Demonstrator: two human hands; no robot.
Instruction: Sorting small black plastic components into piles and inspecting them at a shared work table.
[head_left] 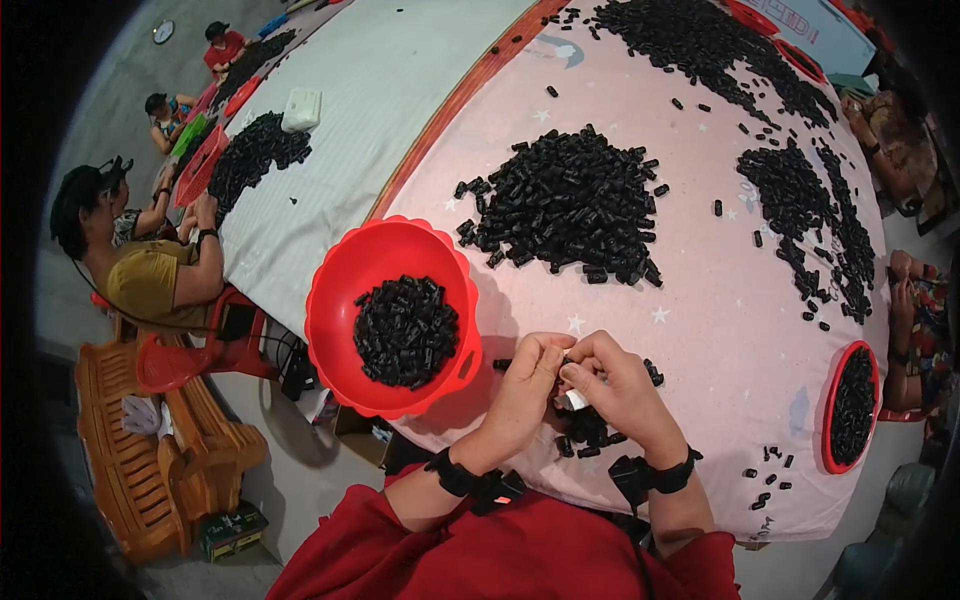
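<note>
My left hand (525,385) and my right hand (620,390) meet over the pink cloth, just right of a red scalloped basin (335,285). Both are closed, fingertips pinched together around something small that they mostly hide. A small white piece (575,400) shows below the right fingers; whether it is held or wrapped on a finger I cannot tell. Under my hands lies a small heap of short black cylinders (585,435). More black cylinders (405,330) fill the bottom of the basin. Ahead of my hands spreads a large pile of black cylinders (570,205).
The pink cloth (690,330) carries further black heaps at the far side and right (790,200). A red oval basket (830,430) of cylinders stands at the right edge. Co-workers sit left and right, one in a yellow shirt (150,285). A wooden bench (140,430) stands lower left.
</note>
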